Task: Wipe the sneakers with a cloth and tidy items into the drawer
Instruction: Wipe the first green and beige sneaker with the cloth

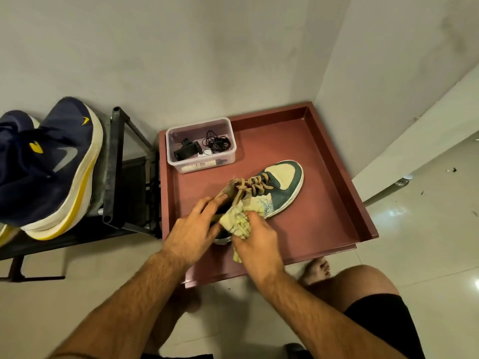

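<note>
The green-and-cream laced sneaker (269,193) lies near the middle of the shallow maroon drawer (324,177), open room to its right. The left hand (197,229) grips its collar; the right hand (256,242) bunches a pale yellow cloth (237,220) against its side. A clear plastic box (201,145) sits in the far-left corner.

pale walls (181,47), glossy tiled floor (427,229)

Navy running shoes (51,164) sit on a black metal rack (116,167).
</note>
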